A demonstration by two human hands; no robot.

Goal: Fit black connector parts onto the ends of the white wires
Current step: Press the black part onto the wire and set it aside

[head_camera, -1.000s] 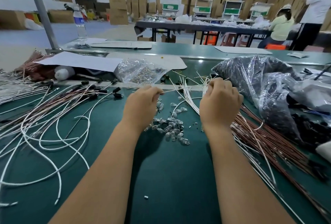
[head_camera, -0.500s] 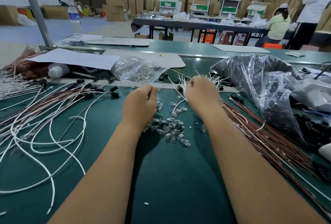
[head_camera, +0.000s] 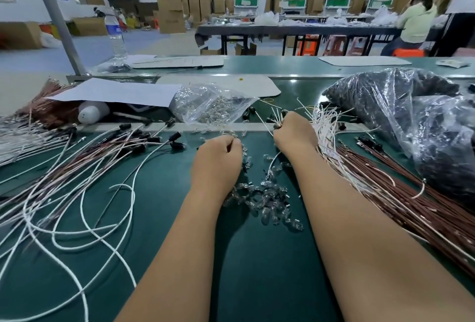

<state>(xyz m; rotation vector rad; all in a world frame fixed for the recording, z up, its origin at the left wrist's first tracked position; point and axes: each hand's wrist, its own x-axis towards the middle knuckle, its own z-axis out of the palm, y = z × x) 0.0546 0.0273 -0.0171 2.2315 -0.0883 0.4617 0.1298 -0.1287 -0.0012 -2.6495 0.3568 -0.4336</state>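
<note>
My right hand (head_camera: 294,132) reaches out over the green surface (head_camera: 257,270) and its grip is curled tight, pinching a white wire (head_camera: 264,126) near its end. More white wires (head_camera: 325,123) fan out just to the right of that grip, and dark red wires (head_camera: 401,193) lie beside my right arm. My left hand (head_camera: 218,157) sits a little nearer to me, with its grip curled in too. I cannot tell what it holds. A pile of small clear bits (head_camera: 267,198) lies between my two arms. Little black connector parts (head_camera: 250,113) lie just past my left grip, next to a clear bag of shiny pieces (head_camera: 210,107). Far to the left of my left grip, finished wires with black ends (head_camera: 144,136) lie in a loose heap. A big bag of dark parts (head_camera: 401,105) sits to the right of my right grip
</note>
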